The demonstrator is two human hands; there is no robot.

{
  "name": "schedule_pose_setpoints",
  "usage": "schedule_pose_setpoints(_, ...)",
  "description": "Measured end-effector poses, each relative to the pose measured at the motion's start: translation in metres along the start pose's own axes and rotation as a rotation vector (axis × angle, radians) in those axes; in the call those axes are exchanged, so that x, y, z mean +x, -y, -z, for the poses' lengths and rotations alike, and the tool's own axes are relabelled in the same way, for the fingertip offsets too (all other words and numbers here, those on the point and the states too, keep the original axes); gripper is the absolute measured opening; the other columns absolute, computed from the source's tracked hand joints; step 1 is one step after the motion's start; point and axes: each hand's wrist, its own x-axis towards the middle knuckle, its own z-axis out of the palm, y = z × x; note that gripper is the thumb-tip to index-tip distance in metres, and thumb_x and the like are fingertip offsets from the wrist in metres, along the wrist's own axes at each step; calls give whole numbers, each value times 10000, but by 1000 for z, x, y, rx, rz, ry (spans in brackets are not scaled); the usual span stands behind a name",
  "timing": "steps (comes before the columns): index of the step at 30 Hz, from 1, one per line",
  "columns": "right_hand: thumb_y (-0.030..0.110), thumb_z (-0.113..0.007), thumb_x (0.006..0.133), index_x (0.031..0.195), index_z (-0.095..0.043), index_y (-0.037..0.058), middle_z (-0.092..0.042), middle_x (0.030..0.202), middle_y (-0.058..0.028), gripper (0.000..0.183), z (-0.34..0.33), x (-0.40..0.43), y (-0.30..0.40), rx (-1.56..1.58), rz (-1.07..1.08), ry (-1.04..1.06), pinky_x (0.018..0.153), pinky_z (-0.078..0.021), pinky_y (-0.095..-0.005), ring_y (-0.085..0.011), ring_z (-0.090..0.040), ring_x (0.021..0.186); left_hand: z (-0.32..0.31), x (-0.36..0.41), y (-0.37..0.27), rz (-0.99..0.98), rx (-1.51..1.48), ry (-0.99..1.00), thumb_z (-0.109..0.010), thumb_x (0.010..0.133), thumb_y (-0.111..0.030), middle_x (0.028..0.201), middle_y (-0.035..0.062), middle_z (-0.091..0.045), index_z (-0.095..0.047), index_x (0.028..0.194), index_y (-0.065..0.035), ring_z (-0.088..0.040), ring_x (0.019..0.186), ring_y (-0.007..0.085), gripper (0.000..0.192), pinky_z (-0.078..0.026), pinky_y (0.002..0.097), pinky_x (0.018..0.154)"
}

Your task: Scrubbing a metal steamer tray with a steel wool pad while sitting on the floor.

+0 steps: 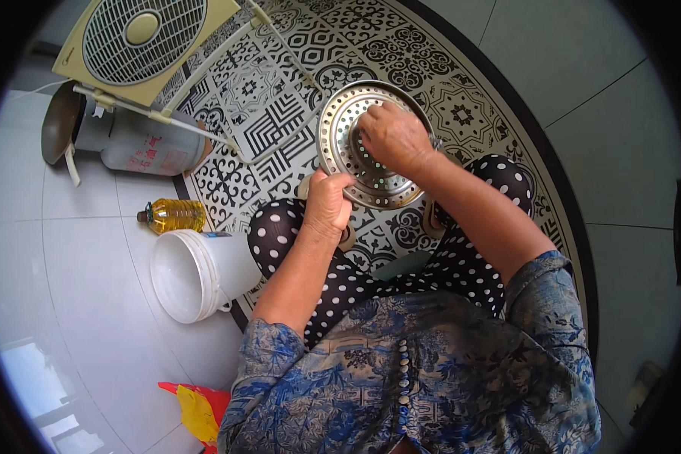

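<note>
A round metal steamer tray (335, 127) with rings of holes is held over the patterned mat, in front of my knees. Brownish stains show on its outer ring. My left hand (330, 198) grips the near left rim, with the thumb on top. Bent fingers of my right hand (394, 136) press on the middle of the tray; whether they hold something small is hidden beneath them. A small metal fitting (436, 142) shows at the right edge, beside my right wrist.
A box fan (142, 34) with a tubular stand is at the upper left, near a gas cylinder (150, 150) and a pan (62, 125). An oil bottle (176, 215) and a white plastic bucket (201, 275) lie left of my knee. Red and yellow material (198, 411) is at lower left.
</note>
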Motion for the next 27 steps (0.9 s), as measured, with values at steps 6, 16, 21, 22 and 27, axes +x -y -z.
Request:
schedule_pose_setpoints(6,220,-637,777,855,-618,97,-592,866,-42,147,7,20,-26,116,-85,-30,722,-514,-350,-241,-586,839,-18,33,-41,75,147,82,-453,676,125,1010,123,-625,-550,1095,37,-618,915,230,439,-484,344,872)
schedule_pose_setpoints(16,196,-666,754,826,-613,96,-594,847,-40,134,-24,42,-51,71,-155,-83,718,-505,-343,-225,-589,867,-22,68,-27,45,121,15,-452,680,113,1056,120,-613,-550,1104,42,-601,958,216,442,-460,340,896)
schedule_pose_setpoints(21,206,-606,764,800,-656,56,-636,844,-87,162,-29,53,-37,269,-264,-12,720,-518,-396,-274,-616,828,-17,76,-36,12,86,-13,-440,684,130,1050,146,-615,-534,1118,53,-605,972,247,451,-471,358,904)
schedule_pose_setpoints(22,188,-619,767,814,-641,63,-621,841,-82,135,-30,48,-31,327,-248,29,725,-512,-383,-270,-609,835,-15,77,-38,11,89,-15,-440,684,130,1050,146,-615,-534,1118,53,-605,972,247,451,-471,358,904)
schedule_pose_setpoints(27,156,-647,751,804,-611,83,-590,807,-67,97,-25,35,-23,382,-107,37,707,-506,-367,-255,-595,832,-14,78,-42,4,98,-14,-430,673,127,1023,121,-619,-561,1087,42,-611,942,220,443,-471,336,888)
